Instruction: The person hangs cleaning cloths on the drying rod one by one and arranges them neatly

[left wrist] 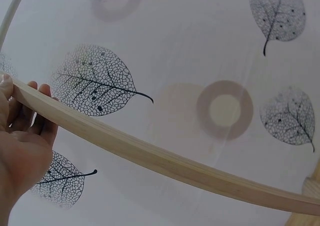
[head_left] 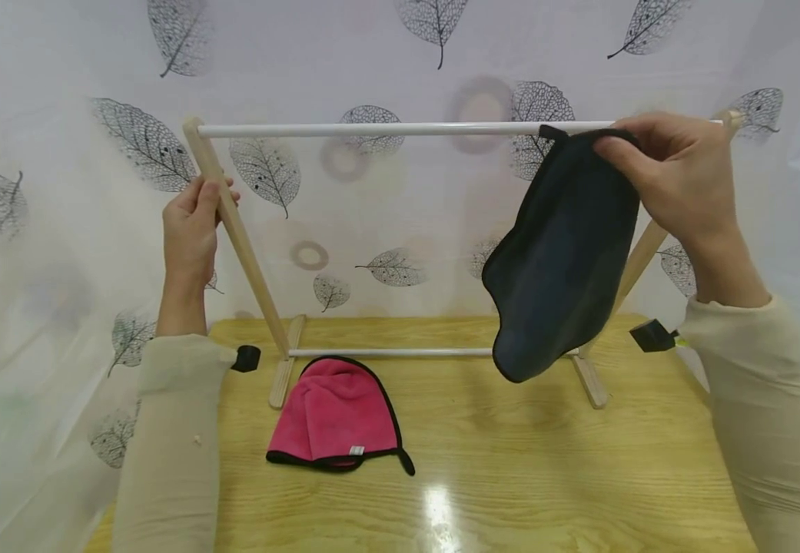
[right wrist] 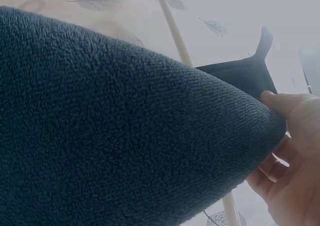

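Note:
My left hand (head_left: 192, 223) grips the left wooden upright (head_left: 240, 238) of a drying rack below its top end, thumb in front and fingers round the back. My right hand (head_left: 683, 173) pinches the top edge of a dark blue towel (head_left: 565, 253) with black trim, up at the rack's white top rail (head_left: 372, 130). The towel hangs down in front of the rack's right side, its black loop at the upper left corner. Fuzzy blue cloth (right wrist: 125, 116) fills much of the right wrist view. In the left wrist view, the wooden upright (left wrist: 150, 158) slants down to the right.
A pink towel (head_left: 344, 407) with black trim and a loop lies folded on the wooden table (head_left: 510, 476), in front of the rack's left foot (head_left: 287, 369). A white lower rail (head_left: 393, 352) joins the feet. Behind hangs a white leaf-print curtain (head_left: 400, 207).

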